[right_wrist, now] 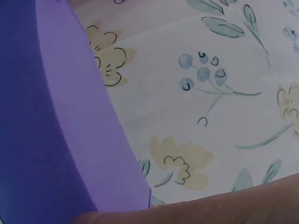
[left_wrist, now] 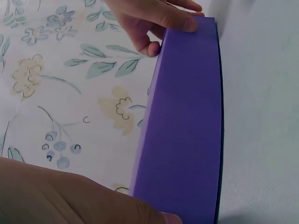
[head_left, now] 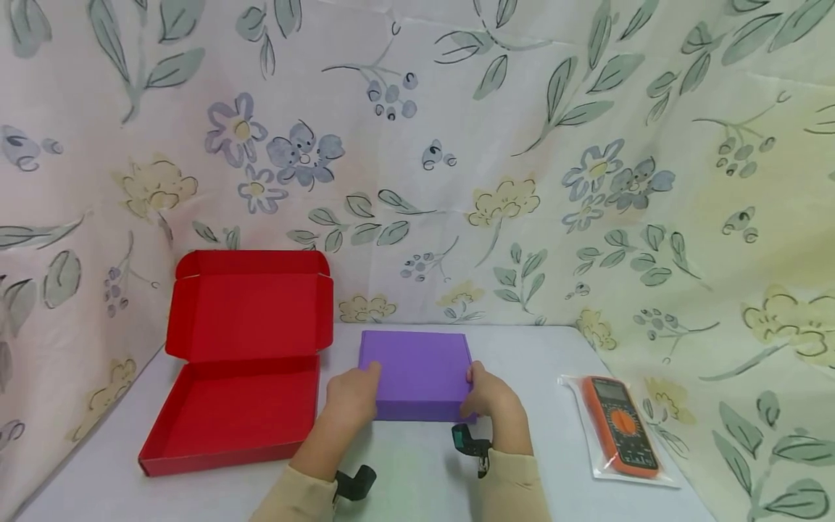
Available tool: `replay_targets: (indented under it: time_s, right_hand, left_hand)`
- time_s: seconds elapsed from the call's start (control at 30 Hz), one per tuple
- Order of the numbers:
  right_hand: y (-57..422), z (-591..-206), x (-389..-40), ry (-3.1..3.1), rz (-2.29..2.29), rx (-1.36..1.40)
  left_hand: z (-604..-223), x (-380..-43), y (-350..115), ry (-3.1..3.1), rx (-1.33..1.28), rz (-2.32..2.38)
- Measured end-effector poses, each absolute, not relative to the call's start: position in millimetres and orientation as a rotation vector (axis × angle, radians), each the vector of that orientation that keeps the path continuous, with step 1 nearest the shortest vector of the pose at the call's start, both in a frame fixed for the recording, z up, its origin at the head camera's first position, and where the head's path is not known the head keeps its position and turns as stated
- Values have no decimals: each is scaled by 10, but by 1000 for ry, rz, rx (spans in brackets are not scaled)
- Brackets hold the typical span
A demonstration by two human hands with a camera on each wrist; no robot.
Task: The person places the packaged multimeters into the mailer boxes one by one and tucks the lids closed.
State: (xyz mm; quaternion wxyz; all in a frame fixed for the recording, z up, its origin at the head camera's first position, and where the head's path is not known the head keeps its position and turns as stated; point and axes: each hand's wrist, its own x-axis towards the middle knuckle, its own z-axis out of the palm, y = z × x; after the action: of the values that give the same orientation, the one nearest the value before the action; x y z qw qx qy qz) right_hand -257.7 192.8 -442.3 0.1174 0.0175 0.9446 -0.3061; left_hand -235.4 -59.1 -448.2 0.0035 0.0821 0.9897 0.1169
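Left hand and right hand around opposite ends of purple box

The purple box looks like smooth, matt card

- One purple cardboard box
- Two bare hands gripping it
- One open red cardboard box, left of it
- One orange-and-black multimeter in one clear plastic bag, right of the purple box
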Motion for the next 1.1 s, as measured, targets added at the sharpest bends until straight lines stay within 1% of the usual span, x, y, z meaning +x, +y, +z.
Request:
replay_targets:
  time_s: [0.23,0.4,0.57,0.73,0.83,1.1]
  right_hand:
    - [1905,-4416,-2557,2761,-863,40]
    - [1940,-4335,-2486,2747,-873,9]
    - [1942,-4202,-2473,2833,-812,-9]
    - [1860,-4168,-2493,2913,-795,-18]
    - [1750,-4185,-2509,2975,-769,-82]
    - [1381,-4224,-2469,2999,-675,-383]
  left_hand:
    - [-4469,-2321,-595,3107,264,336]
    - [-4343,-2274,-723,2991,255,536]
    - [-4257,-2340,-917,2950,251,719]
    - [-4187,-2352,-981,2973,140,824]
    - [-4199,-2361,-980,2957,103,838]
    - [-4262,-2399,-895,2995,138,874]
